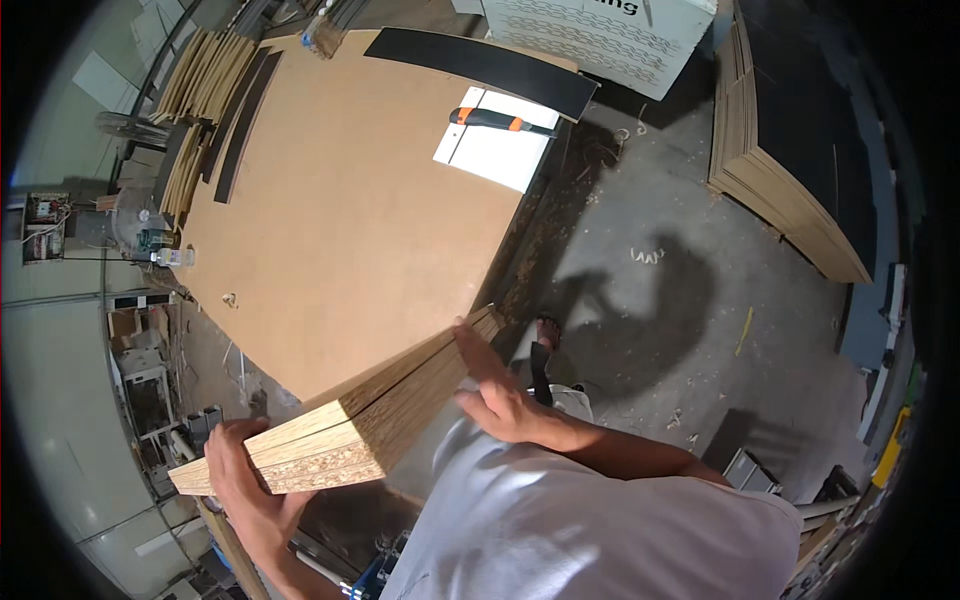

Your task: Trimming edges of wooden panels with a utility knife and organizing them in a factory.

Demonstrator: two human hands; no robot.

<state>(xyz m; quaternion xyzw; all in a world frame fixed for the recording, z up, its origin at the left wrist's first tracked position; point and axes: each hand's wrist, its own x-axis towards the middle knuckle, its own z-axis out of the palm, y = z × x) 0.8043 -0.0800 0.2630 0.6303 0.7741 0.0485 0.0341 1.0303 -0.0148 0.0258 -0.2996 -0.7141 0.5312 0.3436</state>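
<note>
While left hand grasps one chipboard stack, right hand, unclenched, touches its edge; one tool beyond.

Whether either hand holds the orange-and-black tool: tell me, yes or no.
No, the orange-and-black tool lies on the white panel, while the left hand and right hand are at the stacked boards.

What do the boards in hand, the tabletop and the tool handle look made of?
Boards: probably particleboard, raw at the edges, where coarse, pale chips show.
Tabletop: a wood-based sheet, perhaps MDF or plywood, judging by its smooth, matte tan face.
Tool handle: likely plastic or rubber, from its moulded-looking black and orange sections.
</note>
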